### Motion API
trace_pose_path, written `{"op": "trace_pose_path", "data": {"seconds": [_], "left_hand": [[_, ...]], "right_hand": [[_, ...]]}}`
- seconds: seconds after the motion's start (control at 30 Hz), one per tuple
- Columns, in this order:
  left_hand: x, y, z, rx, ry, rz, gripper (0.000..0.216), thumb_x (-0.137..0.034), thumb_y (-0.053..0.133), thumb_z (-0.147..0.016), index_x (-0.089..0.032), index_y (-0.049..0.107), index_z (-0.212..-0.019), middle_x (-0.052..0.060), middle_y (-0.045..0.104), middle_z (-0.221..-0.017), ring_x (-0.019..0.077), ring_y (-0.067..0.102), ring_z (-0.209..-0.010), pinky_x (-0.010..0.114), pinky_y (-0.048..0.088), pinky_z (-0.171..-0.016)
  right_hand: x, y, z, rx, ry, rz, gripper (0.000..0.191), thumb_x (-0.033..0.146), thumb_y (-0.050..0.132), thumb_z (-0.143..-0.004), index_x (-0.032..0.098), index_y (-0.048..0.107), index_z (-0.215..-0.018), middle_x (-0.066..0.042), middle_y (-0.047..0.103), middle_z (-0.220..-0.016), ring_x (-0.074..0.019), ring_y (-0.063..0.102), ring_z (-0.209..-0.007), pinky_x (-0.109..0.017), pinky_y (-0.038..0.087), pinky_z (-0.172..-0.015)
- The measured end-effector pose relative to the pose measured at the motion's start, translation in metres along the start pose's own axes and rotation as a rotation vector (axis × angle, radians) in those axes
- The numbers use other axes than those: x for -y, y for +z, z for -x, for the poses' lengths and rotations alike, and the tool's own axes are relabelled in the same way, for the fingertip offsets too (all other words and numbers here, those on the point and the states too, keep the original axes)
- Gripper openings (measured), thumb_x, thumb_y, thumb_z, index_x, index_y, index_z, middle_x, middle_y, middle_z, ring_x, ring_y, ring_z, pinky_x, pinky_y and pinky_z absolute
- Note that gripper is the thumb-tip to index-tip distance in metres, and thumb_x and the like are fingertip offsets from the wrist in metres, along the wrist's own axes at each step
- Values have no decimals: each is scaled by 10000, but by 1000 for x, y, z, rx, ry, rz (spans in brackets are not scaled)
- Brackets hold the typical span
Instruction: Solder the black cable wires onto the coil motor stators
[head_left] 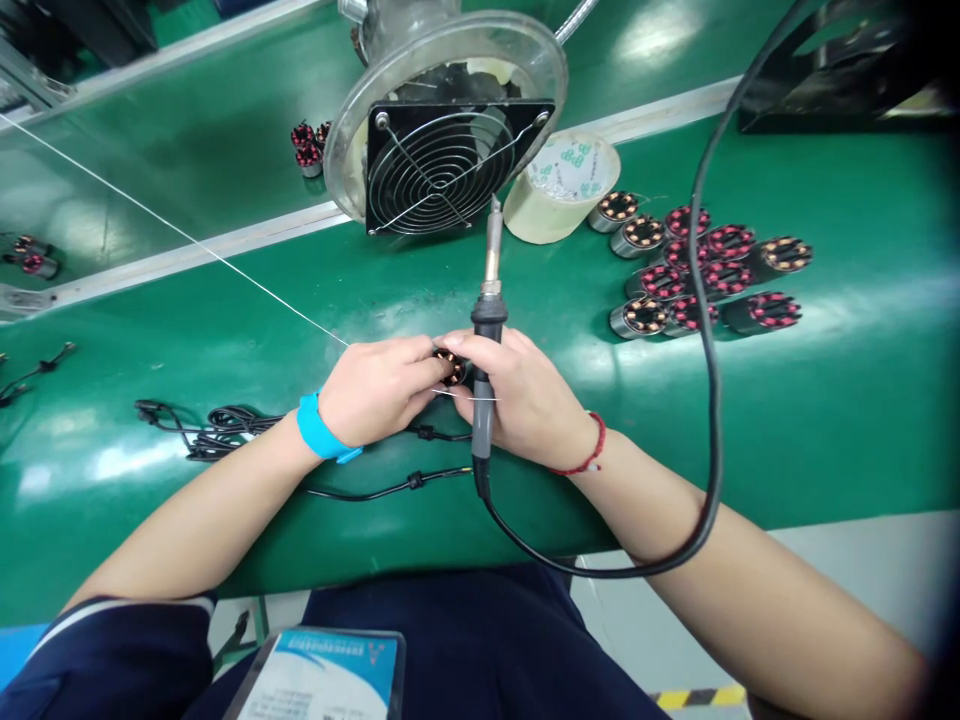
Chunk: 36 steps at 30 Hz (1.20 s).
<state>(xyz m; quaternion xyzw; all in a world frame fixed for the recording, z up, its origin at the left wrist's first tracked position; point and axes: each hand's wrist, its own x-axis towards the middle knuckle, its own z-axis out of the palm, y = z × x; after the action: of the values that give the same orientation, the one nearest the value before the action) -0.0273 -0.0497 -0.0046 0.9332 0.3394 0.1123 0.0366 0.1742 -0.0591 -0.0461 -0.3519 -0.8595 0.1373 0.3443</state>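
Observation:
Both of my hands meet over the green bench top. My left hand [375, 385], with a blue strap on the wrist, is closed on a small motor stator [452, 365] with copper windings. My right hand [517, 395], with a red cord on the wrist, is closed around the same stator and holds a soldering iron [487, 330] upright between its fingers, tip pointing away from me. A thin solder wire [225, 260] runs from the far left down to my hands.
A fume fan [442, 165] in a clear round hood stands just beyond my hands. A tape roll [566, 185] and several wound stators [705, 270] lie to the right. Black cables [217, 425] lie at left; the iron's cord [705, 350] loops right.

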Motion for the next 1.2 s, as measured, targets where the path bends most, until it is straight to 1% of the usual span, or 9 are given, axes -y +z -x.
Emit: {"op": "trace_pose_path", "data": {"seconds": [0.1, 0.17, 0.33, 0.47, 0.6, 0.77, 0.9, 1.03, 1.2], "left_hand": [[-2, 0, -1, -65, 9, -32, 274, -269, 433, -984, -183, 690, -941, 23, 681, -818, 126, 626, -716, 255, 438, -571], [-3, 0, -1, -74, -2, -42, 267, -265, 429, -985, -187, 674, -915, 17, 664, -793, 125, 611, -706, 259, 418, -562], [-3, 1, -2, -54, -133, 51, 184, -238, 441, -961, -185, 578, -850, 11, 608, -778, 122, 551, -677, 253, 400, -573], [0, -1, -3, -112, -200, 181, 36, -178, 512, -899, -180, 546, -912, -1, 582, -788, 111, 532, -680, 230, 417, -589], [3, 0, -2, -75, -147, 156, 158, -182, 457, -931, -187, 589, -1019, 28, 604, -863, 134, 582, -786, 243, 473, -674], [5, 4, -1, -133, -119, 85, 173, -195, 433, -952, -181, 606, -958, 38, 601, -851, 143, 584, -777, 246, 467, -644], [6, 3, -4, -166, -148, 152, 106, -205, 489, -927, -173, 584, -894, 27, 591, -808, 141, 563, -745, 251, 464, -650], [6, 1, -5, -166, -168, 216, 102, -197, 504, -910, -172, 584, -852, 22, 583, -795, 135, 557, -737, 247, 464, -651], [5, 1, -5, -229, -98, 238, 131, -158, 511, -902, -175, 619, -830, 22, 583, -800, 124, 566, -744, 233, 471, -664]], "right_hand": [[0, 1, 0, 7, 15, 26, 427, 185, 495, -888, 229, 377, -1296, -92, 686, -1117, -239, 647, -946, -411, 528, -784], [0, 2, 0, 0, 17, 45, 425, 203, 510, -886, 205, 386, -1292, -103, 690, -1058, -242, 646, -909, -402, 527, -754], [1, 3, -1, -89, 45, 96, 440, 233, 533, -892, 214, 374, -1303, -100, 686, -1050, -255, 646, -914, -410, 526, -749], [2, 2, -2, -122, 54, 100, 451, 241, 538, -899, 241, 349, -1308, -82, 686, -1054, -249, 649, -912, -407, 524, -751], [2, 2, -2, -124, 35, 126, 430, 244, 518, -909, 229, 353, -1306, -91, 688, -1070, -248, 646, -910, -399, 516, -743], [2, 3, -2, -130, 28, 154, 414, 239, 516, -903, 210, 383, -1295, -92, 701, -1039, -248, 645, -871, -391, 511, -714], [2, 3, -2, -148, 22, 134, 426, 237, 533, -901, 219, 374, -1296, -96, 705, -1070, -254, 653, -914, -403, 520, -740], [3, 2, -2, -118, 37, 133, 413, 240, 531, -906, 223, 384, -1292, -92, 704, -1075, -254, 651, -907, -411, 521, -745], [3, 4, -3, -170, 52, 139, 461, 255, 538, -901, 225, 350, -1321, -98, 694, -1077, -261, 659, -905, -423, 534, -745]]}}
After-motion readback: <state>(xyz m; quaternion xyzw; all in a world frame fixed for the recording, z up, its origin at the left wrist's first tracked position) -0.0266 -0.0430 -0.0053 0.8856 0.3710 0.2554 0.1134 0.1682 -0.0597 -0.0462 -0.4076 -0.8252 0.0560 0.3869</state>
